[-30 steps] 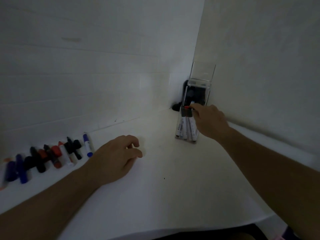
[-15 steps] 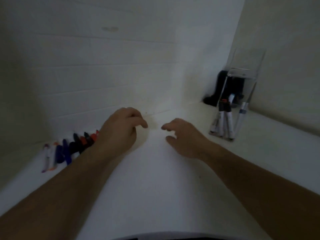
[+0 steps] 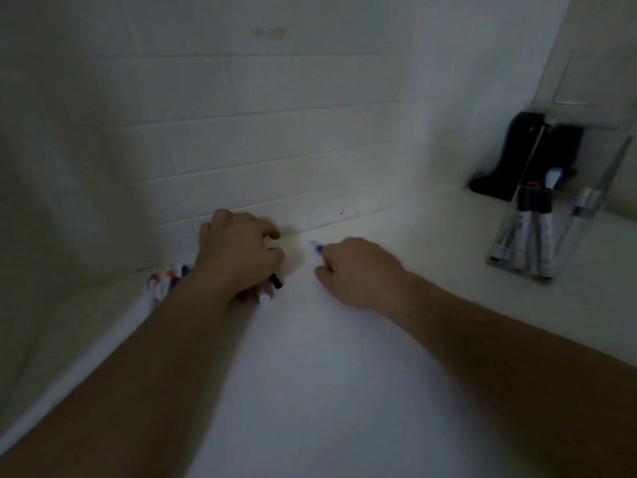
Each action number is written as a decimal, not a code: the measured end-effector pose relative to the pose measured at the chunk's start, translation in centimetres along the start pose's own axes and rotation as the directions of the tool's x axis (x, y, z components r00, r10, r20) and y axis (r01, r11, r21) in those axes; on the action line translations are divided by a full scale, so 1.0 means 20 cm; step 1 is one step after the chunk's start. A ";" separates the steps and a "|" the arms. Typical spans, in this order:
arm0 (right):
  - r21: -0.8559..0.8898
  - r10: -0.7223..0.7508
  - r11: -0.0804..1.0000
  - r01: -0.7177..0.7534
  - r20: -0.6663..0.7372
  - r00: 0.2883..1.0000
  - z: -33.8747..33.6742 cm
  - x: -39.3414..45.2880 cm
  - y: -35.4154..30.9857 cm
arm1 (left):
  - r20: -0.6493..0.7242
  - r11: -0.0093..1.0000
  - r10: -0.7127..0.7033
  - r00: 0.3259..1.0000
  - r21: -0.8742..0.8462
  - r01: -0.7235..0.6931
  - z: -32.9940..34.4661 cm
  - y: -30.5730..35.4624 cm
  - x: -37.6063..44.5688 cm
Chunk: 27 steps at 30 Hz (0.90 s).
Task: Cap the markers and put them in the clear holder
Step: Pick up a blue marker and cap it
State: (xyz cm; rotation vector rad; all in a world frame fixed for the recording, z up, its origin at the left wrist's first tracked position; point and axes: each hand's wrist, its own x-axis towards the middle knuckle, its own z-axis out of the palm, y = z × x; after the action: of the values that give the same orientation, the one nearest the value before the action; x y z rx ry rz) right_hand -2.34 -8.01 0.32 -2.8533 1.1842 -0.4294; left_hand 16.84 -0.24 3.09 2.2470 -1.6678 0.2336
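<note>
white tiled wall (image 3: 275,160) meets a white counter (image 3: 327,374), and the loose markers (image 3: 165,281) lie in a row along that seam, mostly under the left hand (image 3: 238,253), whose curled fingers hide what they grip. the right hand (image 3: 358,270) pinches a blue-tipped marker (image 3: 317,248), its axis pointing up-left; the clear holder (image 3: 558,215) stands well apart to the right, nearer this hand.

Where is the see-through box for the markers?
The clear plastic marker holder stands at the far right on the white table, by the wall corner, well right of the right hand.
</note>
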 end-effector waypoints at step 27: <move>0.410 0.213 0.909 -0.075 -0.304 0.929 -0.10 -0.32 0.38 | -0.096 0.828 0.086 0.992 -0.546 -0.125 0.08 0.34 -0.06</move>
State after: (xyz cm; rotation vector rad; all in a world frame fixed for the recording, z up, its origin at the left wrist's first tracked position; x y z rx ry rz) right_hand -12.41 -8.80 -0.18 -2.3861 1.1801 -1.0587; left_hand 9.94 -1.60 2.29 1.6969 -1.5713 -0.1379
